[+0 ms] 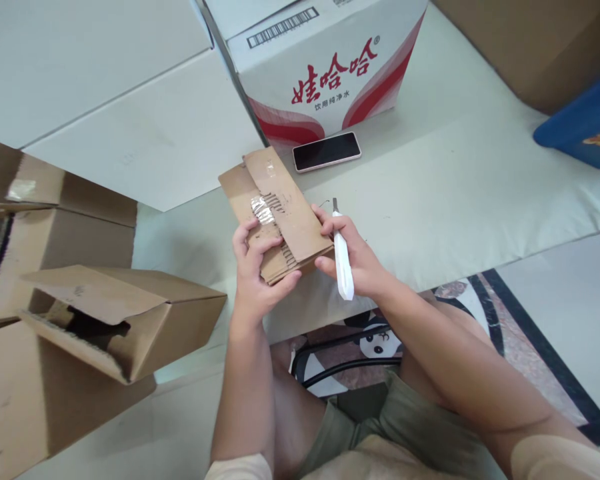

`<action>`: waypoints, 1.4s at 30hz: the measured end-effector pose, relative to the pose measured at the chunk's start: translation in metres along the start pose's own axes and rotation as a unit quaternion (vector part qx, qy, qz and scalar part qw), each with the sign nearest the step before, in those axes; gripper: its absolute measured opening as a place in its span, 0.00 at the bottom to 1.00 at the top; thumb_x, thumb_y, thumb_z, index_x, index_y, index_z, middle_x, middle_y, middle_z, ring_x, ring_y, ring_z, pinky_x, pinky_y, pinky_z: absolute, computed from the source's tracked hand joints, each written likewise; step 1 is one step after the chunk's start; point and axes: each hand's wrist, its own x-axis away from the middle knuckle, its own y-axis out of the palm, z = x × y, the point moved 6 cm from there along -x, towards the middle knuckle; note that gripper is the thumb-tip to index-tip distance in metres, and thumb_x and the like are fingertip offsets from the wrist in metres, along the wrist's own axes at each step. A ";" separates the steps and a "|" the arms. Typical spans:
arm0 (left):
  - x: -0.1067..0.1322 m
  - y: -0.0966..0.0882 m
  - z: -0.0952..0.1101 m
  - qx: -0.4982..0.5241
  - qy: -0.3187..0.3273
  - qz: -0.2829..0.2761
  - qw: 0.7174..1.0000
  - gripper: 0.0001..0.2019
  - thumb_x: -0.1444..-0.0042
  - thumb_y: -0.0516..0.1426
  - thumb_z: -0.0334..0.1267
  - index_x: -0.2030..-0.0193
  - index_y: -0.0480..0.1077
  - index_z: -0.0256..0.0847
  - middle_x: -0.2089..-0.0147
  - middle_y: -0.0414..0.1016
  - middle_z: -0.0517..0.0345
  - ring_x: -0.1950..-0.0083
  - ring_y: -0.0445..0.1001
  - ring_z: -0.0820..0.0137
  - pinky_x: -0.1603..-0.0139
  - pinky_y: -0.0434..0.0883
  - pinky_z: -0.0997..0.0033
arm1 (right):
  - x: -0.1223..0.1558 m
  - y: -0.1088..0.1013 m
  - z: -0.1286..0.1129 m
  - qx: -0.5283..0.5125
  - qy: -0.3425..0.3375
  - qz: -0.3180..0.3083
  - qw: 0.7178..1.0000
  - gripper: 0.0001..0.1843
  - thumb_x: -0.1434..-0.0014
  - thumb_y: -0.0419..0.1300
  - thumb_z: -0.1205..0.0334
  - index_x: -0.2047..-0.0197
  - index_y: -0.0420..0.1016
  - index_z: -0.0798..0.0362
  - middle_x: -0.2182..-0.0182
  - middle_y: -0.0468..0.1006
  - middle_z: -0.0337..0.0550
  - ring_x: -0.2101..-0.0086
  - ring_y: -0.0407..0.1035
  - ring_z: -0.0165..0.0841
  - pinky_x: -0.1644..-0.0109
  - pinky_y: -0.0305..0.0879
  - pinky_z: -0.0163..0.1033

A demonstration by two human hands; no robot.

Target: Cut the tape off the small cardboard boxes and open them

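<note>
Between my two hands is a small brown cardboard box (293, 217), with a torn strip of clear tape and ragged marks along its top seam. My left hand (260, 263) grips its near left corner, thumb on the front edge and fingers over the top. My right hand (357, 257) holds a white utility knife (343, 263) with its short dark blade pointing away from me. Fingertips of that same hand also touch the right end of the box. The underside of the box is hidden.
A black-screened phone (327, 152) lies by a white and red printed carton (330, 80). White boxes (145, 140) stand left. Opened brown cartons (175, 320) are stacked at lower left. A blue container (585, 123) sits at far right on the pale covered surface (455, 173).
</note>
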 end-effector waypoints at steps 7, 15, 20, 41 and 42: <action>0.000 0.000 -0.001 0.003 0.001 0.000 1.000 0.26 0.40 0.64 0.61 0.42 0.69 0.50 0.31 0.58 0.46 0.25 0.62 0.47 0.28 0.65 0.39 | 0.000 0.000 0.002 -0.005 0.004 0.007 1.000 0.25 0.40 0.68 0.42 0.49 0.62 0.42 0.22 0.58 0.53 0.25 0.56 0.46 0.23 0.53 0.60; 0.000 -0.001 0.000 -0.005 0.002 0.001 1.000 0.26 0.40 0.63 0.63 0.43 0.68 0.50 0.31 0.58 0.45 0.26 0.63 0.47 0.27 0.64 0.37 | 0.000 -0.001 0.002 0.007 -0.002 0.001 1.000 0.24 0.39 0.68 0.45 0.48 0.61 0.41 0.22 0.57 0.53 0.25 0.58 0.43 0.24 0.55 0.59; -0.001 -0.001 0.000 -0.011 -0.006 -0.002 1.000 0.27 0.40 0.63 0.64 0.43 0.68 0.50 0.31 0.59 0.46 0.26 0.63 0.47 0.27 0.64 0.37 | 0.000 0.000 0.001 0.012 -0.008 0.000 1.000 0.23 0.38 0.67 0.46 0.48 0.60 0.41 0.22 0.57 0.56 0.25 0.57 0.42 0.25 0.56 0.59; -0.001 0.000 0.001 0.006 -0.019 0.025 0.999 0.26 0.41 0.63 0.65 0.45 0.69 0.51 0.32 0.60 0.47 0.26 0.63 0.48 0.26 0.62 0.37 | 0.000 0.000 0.000 0.001 0.004 0.004 1.000 0.25 0.39 0.67 0.42 0.49 0.61 0.42 0.22 0.57 0.55 0.25 0.56 0.44 0.23 0.53 0.59; -0.001 0.000 0.001 0.008 -0.021 0.023 0.999 0.26 0.41 0.64 0.64 0.45 0.69 0.51 0.32 0.60 0.47 0.26 0.63 0.48 0.26 0.61 0.37 | -0.001 0.000 0.000 0.001 0.008 0.006 1.000 0.25 0.39 0.67 0.42 0.49 0.61 0.42 0.22 0.58 0.55 0.25 0.56 0.44 0.23 0.53 0.59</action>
